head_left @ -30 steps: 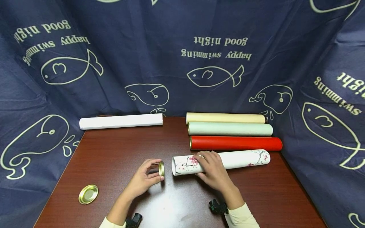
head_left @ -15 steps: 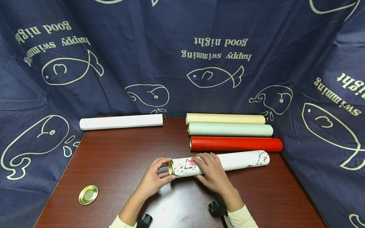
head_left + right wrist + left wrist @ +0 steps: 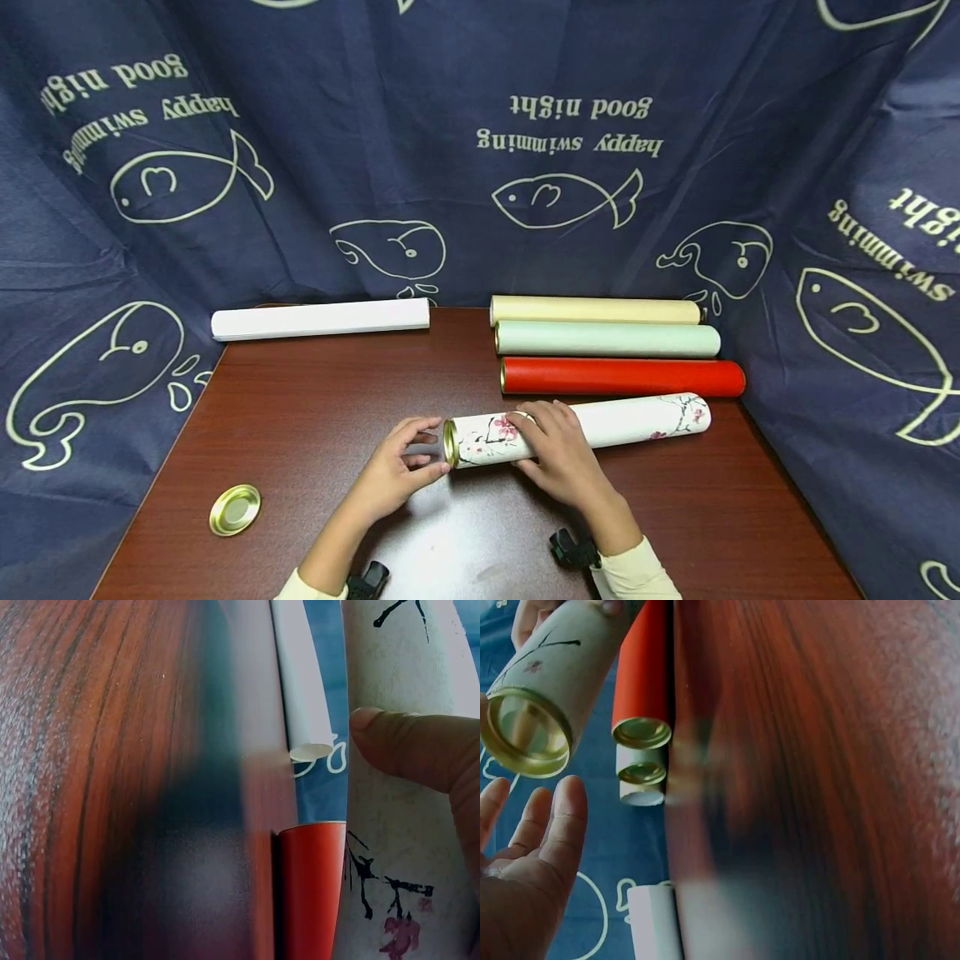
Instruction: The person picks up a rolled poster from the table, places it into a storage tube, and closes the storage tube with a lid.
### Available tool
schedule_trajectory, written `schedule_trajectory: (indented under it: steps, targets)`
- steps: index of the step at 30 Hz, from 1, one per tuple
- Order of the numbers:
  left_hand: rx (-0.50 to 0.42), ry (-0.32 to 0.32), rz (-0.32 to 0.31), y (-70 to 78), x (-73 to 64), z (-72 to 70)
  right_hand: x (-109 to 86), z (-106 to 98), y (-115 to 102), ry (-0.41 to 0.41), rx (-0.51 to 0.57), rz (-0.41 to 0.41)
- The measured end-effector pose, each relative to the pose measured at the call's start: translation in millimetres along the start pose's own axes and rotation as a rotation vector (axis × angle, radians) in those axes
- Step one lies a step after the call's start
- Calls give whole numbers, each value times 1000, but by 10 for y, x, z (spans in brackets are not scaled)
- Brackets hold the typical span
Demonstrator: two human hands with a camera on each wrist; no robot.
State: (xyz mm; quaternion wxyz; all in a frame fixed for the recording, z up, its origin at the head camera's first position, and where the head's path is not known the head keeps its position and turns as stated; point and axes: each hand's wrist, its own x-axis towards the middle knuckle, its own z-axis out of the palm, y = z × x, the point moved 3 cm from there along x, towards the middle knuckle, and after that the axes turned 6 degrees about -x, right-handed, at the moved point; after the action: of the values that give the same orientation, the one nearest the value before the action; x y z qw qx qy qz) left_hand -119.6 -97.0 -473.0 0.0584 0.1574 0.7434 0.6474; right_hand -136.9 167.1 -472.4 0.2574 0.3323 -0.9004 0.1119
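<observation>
A white cardboard tube with a pink blossom print lies across the middle of the table. My right hand grips it left of its centre, fingers over the top; the thumb lies along its side in the right wrist view. A gold metal cap sits on the tube's left end, and its recessed face shows in the left wrist view. Just left of that cap is my left hand, fingers spread and slightly bent, holding nothing. Its fingers stand apart from the cap; whether the thumb touches it I cannot tell.
A second gold cap lies at the table's left. Behind the blossom tube rest a red tube, a pale green tube and a cream tube. A plain white tube lies at the back left, near the blue curtain.
The left hand brought the gold cap rightward onto the tube's open left end, then let go and drew back slightly left. The right hand stayed on the tube.
</observation>
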Motion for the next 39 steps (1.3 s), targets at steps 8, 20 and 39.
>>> schedule_trajectory:
  steps: [8,20,39]
  targets:
    - [-14,1,8,-34,24,55,15,-5,-2,10,9,-16]
    - [-52,13,10,-16,37,72,24,-19,-16,13,-4,-17]
    - [-224,-60,7,-105,28,165,-49,25,-31,40,-10,-48]
